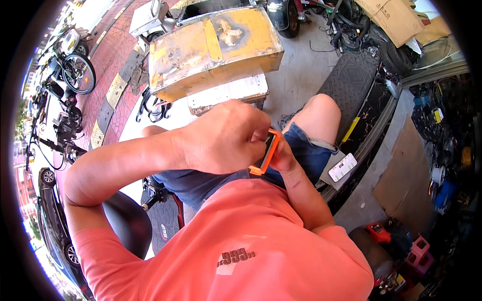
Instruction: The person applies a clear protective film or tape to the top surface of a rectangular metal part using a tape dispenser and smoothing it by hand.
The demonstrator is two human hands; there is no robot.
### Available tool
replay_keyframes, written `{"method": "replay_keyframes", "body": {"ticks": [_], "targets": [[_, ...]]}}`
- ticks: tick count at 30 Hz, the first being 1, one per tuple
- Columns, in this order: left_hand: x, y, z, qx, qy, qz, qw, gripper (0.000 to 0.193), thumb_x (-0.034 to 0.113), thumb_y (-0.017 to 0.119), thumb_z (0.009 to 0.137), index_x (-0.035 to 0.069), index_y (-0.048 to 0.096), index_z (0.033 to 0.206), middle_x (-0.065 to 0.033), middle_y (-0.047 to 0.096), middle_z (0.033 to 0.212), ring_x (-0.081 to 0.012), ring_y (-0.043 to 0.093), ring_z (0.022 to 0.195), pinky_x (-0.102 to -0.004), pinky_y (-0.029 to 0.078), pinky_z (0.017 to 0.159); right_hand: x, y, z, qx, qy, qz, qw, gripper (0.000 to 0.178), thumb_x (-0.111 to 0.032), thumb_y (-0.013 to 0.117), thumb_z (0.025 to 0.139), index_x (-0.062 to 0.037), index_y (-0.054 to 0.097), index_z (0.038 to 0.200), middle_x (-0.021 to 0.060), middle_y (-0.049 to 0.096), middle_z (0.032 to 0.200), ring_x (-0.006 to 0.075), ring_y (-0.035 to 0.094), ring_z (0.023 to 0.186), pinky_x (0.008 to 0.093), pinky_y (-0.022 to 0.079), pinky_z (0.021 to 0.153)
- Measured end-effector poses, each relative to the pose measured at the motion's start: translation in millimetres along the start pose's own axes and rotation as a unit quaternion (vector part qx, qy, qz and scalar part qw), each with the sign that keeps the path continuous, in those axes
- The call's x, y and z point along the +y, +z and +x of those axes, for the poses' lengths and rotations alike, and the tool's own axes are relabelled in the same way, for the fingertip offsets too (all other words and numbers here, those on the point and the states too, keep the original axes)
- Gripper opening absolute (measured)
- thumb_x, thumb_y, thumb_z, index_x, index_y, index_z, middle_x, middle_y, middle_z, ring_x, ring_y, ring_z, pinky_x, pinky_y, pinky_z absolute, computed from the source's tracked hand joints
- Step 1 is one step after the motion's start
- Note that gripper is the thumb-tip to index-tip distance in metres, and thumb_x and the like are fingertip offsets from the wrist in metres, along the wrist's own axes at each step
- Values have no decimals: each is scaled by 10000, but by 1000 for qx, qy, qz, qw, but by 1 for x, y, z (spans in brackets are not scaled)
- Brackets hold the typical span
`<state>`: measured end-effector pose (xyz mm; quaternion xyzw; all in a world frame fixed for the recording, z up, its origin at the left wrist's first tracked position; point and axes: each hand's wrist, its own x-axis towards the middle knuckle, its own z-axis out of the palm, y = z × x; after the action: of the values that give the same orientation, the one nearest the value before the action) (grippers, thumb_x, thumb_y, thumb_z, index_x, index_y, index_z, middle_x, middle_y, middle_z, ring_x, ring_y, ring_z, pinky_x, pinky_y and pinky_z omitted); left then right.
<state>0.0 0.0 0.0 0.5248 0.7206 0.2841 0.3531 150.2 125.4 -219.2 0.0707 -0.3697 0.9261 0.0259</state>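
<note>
My left hand (228, 138) is closed in a fist in front of my lap, its back turned up. Its curled fingers press against the near side of a small rectangular device with an orange rim (271, 150). What those fingers grip, if anything, is hidden. Behind the device my right hand (284, 156) wraps around its far side and holds it. A dark face shows inside the orange rim, mostly covered by my left hand. Ahead of my hands lies a large box wrapped in worn yellow material (188, 55), with a scorched patch on top.
A white stool (231, 94) supports the box. Black cables (152, 108) lie on the left. To my right rests a phone with a lit screen (342, 167). Beyond it are a black footboard (349, 83), a cardboard sheet (404, 175) and a pink plastic crate (420, 256).
</note>
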Motion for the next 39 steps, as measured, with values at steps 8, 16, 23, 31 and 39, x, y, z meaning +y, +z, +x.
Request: {"method": "replay_keyframes", "body": {"ticks": [8, 16, 23, 31, 39], "targets": [[12, -21, 9, 18, -89, -85, 992, 208, 115, 689, 930, -52, 633, 821, -76, 574, 636, -112, 552, 627, -349, 440, 581, -12, 15, 0, 32, -45, -90, 994, 765, -684, 762, 908, -7, 660, 1250, 0, 689, 1122, 86, 610, 1009, 265, 506, 889], [-8, -24, -14, 116, -99, -72, 986, 240, 163, 665, 871, -74, 700, 854, -227, 703, 770, -357, 722, 735, -447, 562, 710, -37, 27, 3, 71, -57, -168, 982, 718, -604, 785, 945, 27, 659, 1264, 37, 710, 1120, 88, 631, 982, 254, 511, 879], [-30, -24, -34, 162, -152, -90, 971, 279, 195, 670, 875, -77, 720, 909, -232, 720, 825, -336, 742, 806, -434, 576, 778, -64, 33, -6, 89, -4, -230, 969, 632, -562, 875, 878, -14, 644, 1091, 16, 674, 966, 69, 572, 859, 244, 469, 788], [-36, -20, -74, 232, -137, -114, 956, 208, 160, 711, 942, -35, 662, 884, -19, 619, 748, -83, 560, 742, -311, 472, 659, -86, 51, 17, 5, 73, -195, 978, 596, -447, 927, 855, -12, 634, 1138, 29, 713, 1028, 96, 641, 924, 274, 519, 847], [-19, -37, -117, 255, -167, -203, 931, 162, 118, 696, 977, -26, 651, 919, -1, 637, 815, -67, 598, 792, -273, 503, 714, -93, 88, 47, -82, 172, -116, 975, 567, -329, 914, 891, -1, 624, 1250, 58, 727, 1146, 119, 670, 1040, 290, 533, 930]]}}
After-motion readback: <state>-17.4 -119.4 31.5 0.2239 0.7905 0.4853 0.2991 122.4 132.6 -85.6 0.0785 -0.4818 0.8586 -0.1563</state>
